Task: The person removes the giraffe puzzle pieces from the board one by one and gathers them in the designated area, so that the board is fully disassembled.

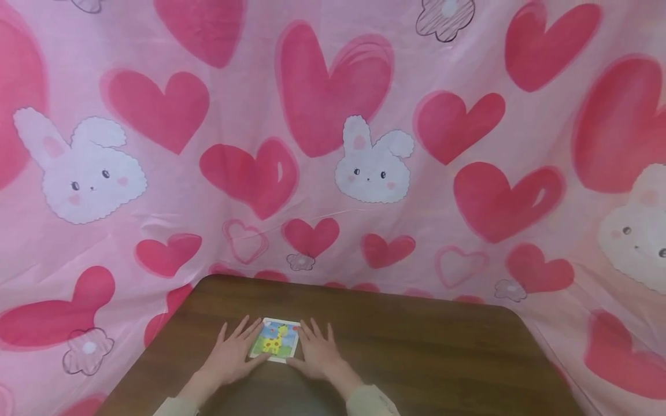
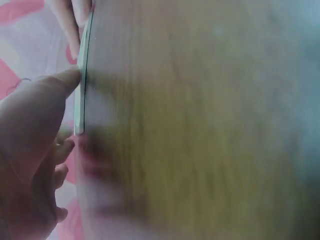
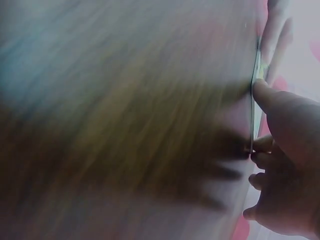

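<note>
Giraffe card (image 1: pixel 276 340) in the head view, low in the frame, left of centre, flat on the bench (image 1: pixel 416 346) between spread left hand (image 1: pixel 229 353) and right hand (image 1: pixel 321 351), with straight fingers against its edges, no grip. Seems whole and already laid flat; can't tell about anything left. Cheery yellow, red-orange spots, white border. Left wrist view: thin edge upper left, under thumb. Right wrist: ditto, upper right.
</note>
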{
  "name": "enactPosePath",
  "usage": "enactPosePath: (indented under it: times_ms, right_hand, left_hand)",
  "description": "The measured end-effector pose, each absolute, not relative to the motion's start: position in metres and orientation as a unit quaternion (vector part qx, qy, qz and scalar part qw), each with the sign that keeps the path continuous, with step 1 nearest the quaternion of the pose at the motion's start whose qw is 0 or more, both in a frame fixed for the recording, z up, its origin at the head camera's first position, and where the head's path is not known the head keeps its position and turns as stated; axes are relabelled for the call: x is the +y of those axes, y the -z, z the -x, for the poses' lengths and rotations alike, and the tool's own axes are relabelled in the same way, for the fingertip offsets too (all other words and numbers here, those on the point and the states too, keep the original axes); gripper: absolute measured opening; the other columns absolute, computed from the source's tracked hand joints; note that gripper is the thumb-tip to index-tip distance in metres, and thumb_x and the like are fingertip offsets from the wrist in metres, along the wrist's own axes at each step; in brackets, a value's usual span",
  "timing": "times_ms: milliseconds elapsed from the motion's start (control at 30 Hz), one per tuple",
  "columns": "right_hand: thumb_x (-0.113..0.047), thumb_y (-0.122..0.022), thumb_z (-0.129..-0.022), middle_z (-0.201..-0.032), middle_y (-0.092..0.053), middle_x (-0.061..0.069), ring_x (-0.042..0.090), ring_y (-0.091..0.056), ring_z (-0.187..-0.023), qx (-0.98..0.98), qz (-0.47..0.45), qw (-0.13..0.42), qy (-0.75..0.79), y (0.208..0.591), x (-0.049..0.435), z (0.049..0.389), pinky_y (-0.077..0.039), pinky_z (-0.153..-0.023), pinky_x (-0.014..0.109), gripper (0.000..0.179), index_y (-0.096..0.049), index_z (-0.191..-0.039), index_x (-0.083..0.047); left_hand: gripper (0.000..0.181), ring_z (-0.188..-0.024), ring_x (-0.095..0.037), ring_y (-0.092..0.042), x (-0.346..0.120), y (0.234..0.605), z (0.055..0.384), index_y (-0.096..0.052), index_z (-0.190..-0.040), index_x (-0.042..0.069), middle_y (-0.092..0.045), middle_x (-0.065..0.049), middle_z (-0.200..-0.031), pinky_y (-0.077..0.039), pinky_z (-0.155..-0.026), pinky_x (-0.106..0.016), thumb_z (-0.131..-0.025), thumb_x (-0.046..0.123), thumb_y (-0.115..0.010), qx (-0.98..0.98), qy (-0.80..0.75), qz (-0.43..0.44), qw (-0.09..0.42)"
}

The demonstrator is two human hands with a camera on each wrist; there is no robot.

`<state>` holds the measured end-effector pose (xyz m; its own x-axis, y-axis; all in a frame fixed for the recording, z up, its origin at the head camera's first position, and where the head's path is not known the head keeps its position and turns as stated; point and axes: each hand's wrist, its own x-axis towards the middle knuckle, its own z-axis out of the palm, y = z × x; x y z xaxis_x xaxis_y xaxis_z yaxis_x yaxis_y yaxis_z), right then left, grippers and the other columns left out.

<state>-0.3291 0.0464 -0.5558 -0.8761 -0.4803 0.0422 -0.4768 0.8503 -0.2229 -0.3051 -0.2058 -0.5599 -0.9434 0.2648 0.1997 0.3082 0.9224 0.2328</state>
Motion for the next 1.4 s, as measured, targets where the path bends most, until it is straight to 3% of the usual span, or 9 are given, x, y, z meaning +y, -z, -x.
enactPosePath:
  times_ms: [333, 500, 700, 967, 1233, 1333, 1400]
  right_hand:
    - [-0.061, -0.067, -0.103, -0.178, -0.041, 0.006, 0.033, -0.037, -0.167, 0.965, 0.237, 0.033, 0.106, 0.548, 0.068, 0.312, -0.030, -0.132, 0.070, 0.083, -0.046, -0.167, -0.013]
    - [-0.054, -0.068, -0.105, -0.177, -0.041, 0.013, 0.037, -0.039, -0.166, 0.962, 0.231, 0.038, 0.142, 0.546, 0.068, 0.307, -0.032, -0.131, 0.070, 0.080, -0.046, -0.166, -0.006]
    - [-0.054, -0.068, -0.104, -0.177, -0.043, 0.013, 0.039, -0.039, -0.165, 0.962, 0.236, 0.025, 0.136, 0.552, 0.073, 0.308, -0.032, -0.130, 0.072, 0.079, -0.048, -0.165, -0.007]
    - [-0.057, -0.067, -0.103, -0.176, -0.044, 0.009, 0.041, -0.039, -0.165, 0.958, 0.242, 0.011, 0.157, 0.561, 0.100, 0.312, -0.028, -0.130, 0.077, 0.080, -0.047, -0.166, -0.011]
    - [-0.054, -0.070, -0.103, -0.176, -0.044, 0.012, 0.047, -0.037, -0.164, 0.954, 0.234, 0.012, 0.188, 0.553, 0.116, 0.309, -0.024, -0.129, 0.081, 0.079, -0.048, -0.166, -0.011]
    - [-0.049, -0.073, -0.103, -0.172, -0.049, 0.015, 0.049, -0.042, -0.161, 0.953, 0.231, -0.007, 0.196, 0.544, 0.111, 0.308, -0.030, -0.126, 0.081, 0.073, -0.053, -0.161, -0.010]
    - [-0.043, -0.076, -0.101, -0.163, -0.059, 0.016, 0.046, -0.052, -0.152, 0.951, 0.230, -0.038, 0.203, 0.539, 0.105, 0.310, -0.040, -0.121, 0.077, 0.066, -0.060, -0.155, -0.008]
  left_hand:
    - [0.088, -0.163, -0.043, -0.042, -0.186, 0.571, 0.295, -0.057, -0.160, 0.010, -0.055, -0.011, -0.168, -0.021, -0.128, -0.083, -0.097, 0.071, -0.068, -0.978, 0.147, 0.139, 0.057]
    - [0.087, -0.160, -0.046, -0.044, -0.174, 0.572, 0.288, -0.058, -0.157, 0.004, -0.056, -0.015, -0.167, -0.020, -0.127, -0.085, -0.097, 0.066, -0.072, -0.978, 0.157, 0.117, 0.064]
    - [0.087, -0.155, -0.049, -0.049, -0.164, 0.573, 0.281, -0.061, -0.153, -0.001, -0.060, -0.019, -0.162, -0.023, -0.124, -0.086, -0.095, 0.062, -0.076, -0.974, 0.175, 0.109, 0.095]
    - [0.086, -0.160, -0.046, -0.044, -0.163, 0.561, 0.277, -0.057, -0.160, 0.011, -0.056, -0.011, -0.168, -0.018, -0.126, -0.086, -0.097, 0.068, -0.070, -0.974, 0.186, 0.111, 0.063]
    - [0.084, -0.164, -0.044, -0.039, -0.164, 0.563, 0.286, -0.055, -0.163, 0.021, -0.051, -0.009, -0.172, -0.016, -0.126, -0.087, -0.098, 0.074, -0.064, -0.972, 0.189, 0.132, 0.044]
    - [0.083, -0.163, -0.045, -0.040, -0.164, 0.563, 0.286, -0.055, -0.163, 0.023, -0.051, -0.010, -0.172, -0.016, -0.126, -0.087, -0.097, 0.073, -0.065, -0.971, 0.195, 0.133, 0.042]
    - [0.082, -0.163, -0.046, -0.040, -0.164, 0.562, 0.285, -0.055, -0.162, 0.024, -0.051, -0.010, -0.172, -0.016, -0.126, -0.087, -0.097, 0.073, -0.065, -0.970, 0.199, 0.131, 0.041]
